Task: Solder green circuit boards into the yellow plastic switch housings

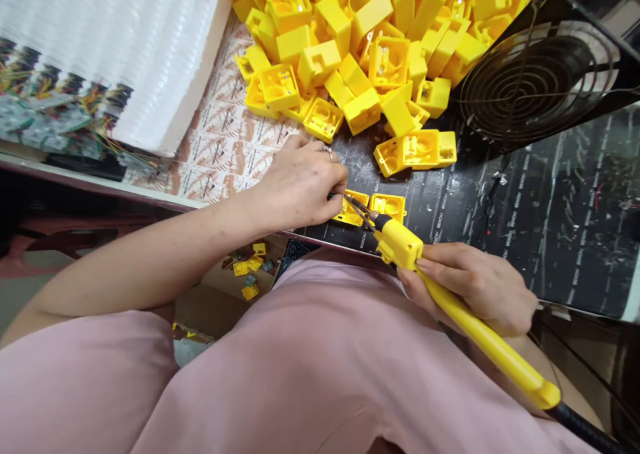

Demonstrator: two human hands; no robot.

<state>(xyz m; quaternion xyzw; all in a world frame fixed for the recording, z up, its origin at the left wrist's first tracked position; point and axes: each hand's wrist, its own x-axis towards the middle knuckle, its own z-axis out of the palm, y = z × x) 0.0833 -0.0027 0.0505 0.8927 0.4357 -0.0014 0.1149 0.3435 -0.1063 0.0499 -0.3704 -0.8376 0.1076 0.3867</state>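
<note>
My right hand (480,287) is wrapped around the long yellow handle of a soldering iron (403,244), whose dark cable runs off at the lower right. The iron's thin metal tip reaches into a small open yellow plastic case (354,209) near the table's front edge. Against the left side of that case, my left hand (305,181) is closed, thumb and fingers pinched together, with a ring on one finger. What it pinches is mostly hidden by the fingers. Just right of the tip sits a second open yellow case (389,206).
A big heap of yellow cases (345,47) covers the back, with a few joined ones (420,151) nearer. At the right back stands a black fan with a wire guard (520,87). White foam (165,61) and wired circuit boards (45,121) lie left. More yellow pieces (253,264) lie below the edge.
</note>
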